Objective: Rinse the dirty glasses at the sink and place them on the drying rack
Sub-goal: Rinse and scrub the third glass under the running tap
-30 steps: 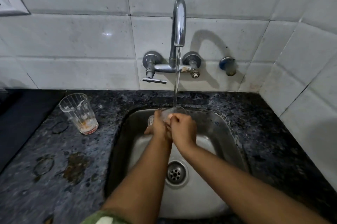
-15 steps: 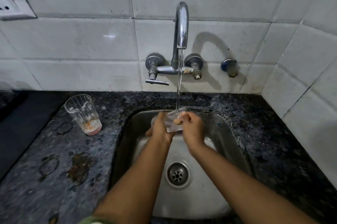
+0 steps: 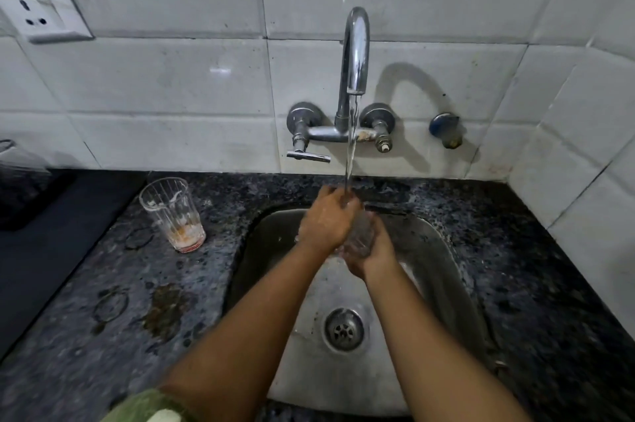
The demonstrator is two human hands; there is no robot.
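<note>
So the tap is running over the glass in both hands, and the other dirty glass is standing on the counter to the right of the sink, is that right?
Not quite. The head view shows the other dirty glass standing on the counter to the left of the sink, not the right. The rest holds: the tap runs over the glass in both hands.

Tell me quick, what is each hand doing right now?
Left hand: closed over the top of the glass under the water stream.
Right hand: closed around the same glass from below.
</note>
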